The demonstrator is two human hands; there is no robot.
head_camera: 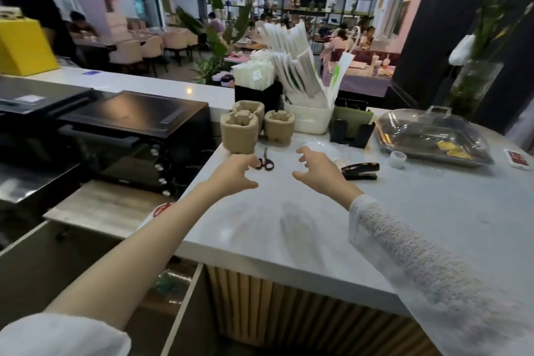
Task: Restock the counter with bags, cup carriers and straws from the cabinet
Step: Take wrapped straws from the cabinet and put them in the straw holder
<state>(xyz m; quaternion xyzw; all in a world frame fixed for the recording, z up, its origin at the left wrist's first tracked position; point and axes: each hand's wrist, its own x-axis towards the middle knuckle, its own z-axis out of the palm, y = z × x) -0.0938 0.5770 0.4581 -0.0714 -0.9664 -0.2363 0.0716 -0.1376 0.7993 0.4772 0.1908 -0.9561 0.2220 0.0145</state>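
My left hand and my right hand hover above the white counter, fingers loosely curled, holding nothing. Beyond them stand stacks of brown pulp cup carriers, with another stack to the right. Wrapped straws fan out of a white bin, and more white wrapped items fill a black holder. A white bag with a green mark stands behind the bin. A thin clear plastic wrapper lies flat just past my right hand.
Small scissors lie by my left fingers, a black stapler by my right. A black napkin holder, a covered tray and a tape roll sit at right. A black oven is left, an open drawer below.
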